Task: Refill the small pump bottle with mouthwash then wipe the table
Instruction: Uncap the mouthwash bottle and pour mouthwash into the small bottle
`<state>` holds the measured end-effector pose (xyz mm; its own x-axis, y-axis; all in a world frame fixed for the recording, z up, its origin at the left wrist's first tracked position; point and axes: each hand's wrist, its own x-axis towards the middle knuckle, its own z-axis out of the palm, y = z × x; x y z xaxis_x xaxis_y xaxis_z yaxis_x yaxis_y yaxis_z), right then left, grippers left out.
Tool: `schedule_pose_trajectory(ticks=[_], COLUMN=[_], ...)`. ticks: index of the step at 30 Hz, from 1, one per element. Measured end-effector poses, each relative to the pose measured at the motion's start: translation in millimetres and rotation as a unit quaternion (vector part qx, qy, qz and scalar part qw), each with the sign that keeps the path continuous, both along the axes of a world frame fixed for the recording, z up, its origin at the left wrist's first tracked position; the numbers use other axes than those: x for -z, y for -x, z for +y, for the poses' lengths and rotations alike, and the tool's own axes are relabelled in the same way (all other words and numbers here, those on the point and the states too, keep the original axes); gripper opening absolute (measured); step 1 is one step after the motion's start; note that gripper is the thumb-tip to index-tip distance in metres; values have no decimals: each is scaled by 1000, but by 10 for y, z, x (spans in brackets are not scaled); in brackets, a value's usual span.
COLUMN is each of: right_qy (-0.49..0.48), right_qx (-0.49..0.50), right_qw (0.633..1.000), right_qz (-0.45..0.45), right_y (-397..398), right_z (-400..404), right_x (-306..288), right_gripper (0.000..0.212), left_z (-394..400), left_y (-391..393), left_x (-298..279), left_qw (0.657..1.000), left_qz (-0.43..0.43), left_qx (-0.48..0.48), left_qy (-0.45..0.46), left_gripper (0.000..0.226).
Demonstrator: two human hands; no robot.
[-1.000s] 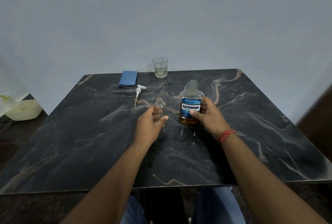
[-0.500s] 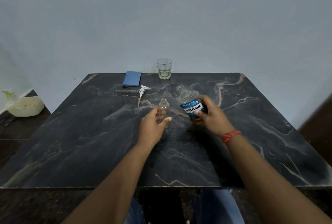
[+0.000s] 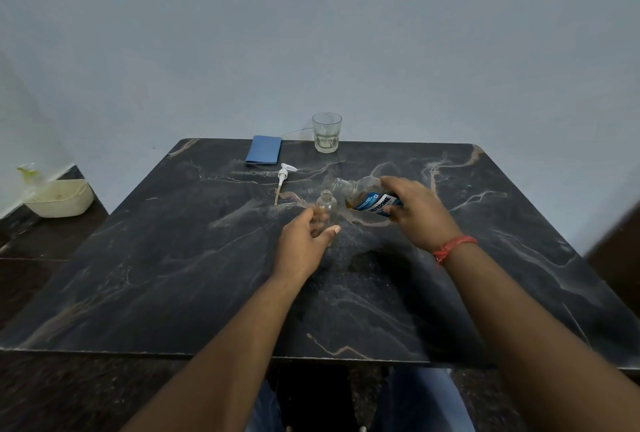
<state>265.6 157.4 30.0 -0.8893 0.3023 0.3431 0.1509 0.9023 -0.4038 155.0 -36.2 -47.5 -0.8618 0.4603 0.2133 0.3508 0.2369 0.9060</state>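
Observation:
A small clear bottle [image 3: 326, 202] stands upright and uncapped in the middle of the dark marble table [image 3: 173, 276]. My left hand [image 3: 301, 244] grips its lower body. My right hand [image 3: 419, 213] holds the mouthwash bottle [image 3: 367, 198], blue label, amber liquid, tipped almost on its side. Its open neck points left, just above and right of the small bottle's mouth. The white pump head [image 3: 283, 177] with its tube lies on the table behind the small bottle. A folded blue cloth [image 3: 263, 149] rests near the far edge.
A drinking glass [image 3: 326, 132] with a little clear liquid stands at the far edge, right of the cloth. A pale plastic basket [image 3: 59, 198] sits on the floor to the left. A wall rises right behind the table.
My right hand has lifted the mouthwash bottle off the table and tipped it leftward towards the small bottle's mouth. My left hand has stayed on the small bottle.

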Motion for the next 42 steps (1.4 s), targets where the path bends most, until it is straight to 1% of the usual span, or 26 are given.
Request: schedule_pose_trajectory(ticks=[5, 13, 18, 25, 42], right_qy=[-71, -110, -143, -172, -193], right_qx=[7, 12, 8, 1, -5], right_qw=[997, 994, 989, 984, 980], right_qz=[7, -4, -28, -48, -52], right_y=[6, 14, 28, 51, 62], right_z=[17, 34, 50, 65, 80], right_x=[-48, -135, -242, -363, -429], right_gripper=[48, 49, 48, 48, 49], left_z=[-1, -7, -12, -14, -4], left_y=[4, 0, 7, 4, 17], left_x=[7, -4, -15, -5, 7], left_qw=[1000, 1000, 1000, 1000, 1000], left_qz=[4, 0, -2, 2, 7], left_qx=[0, 4, 8, 8, 8], left_qy=[2, 6, 9, 11, 22], left_gripper=[34, 33, 34, 35, 34])
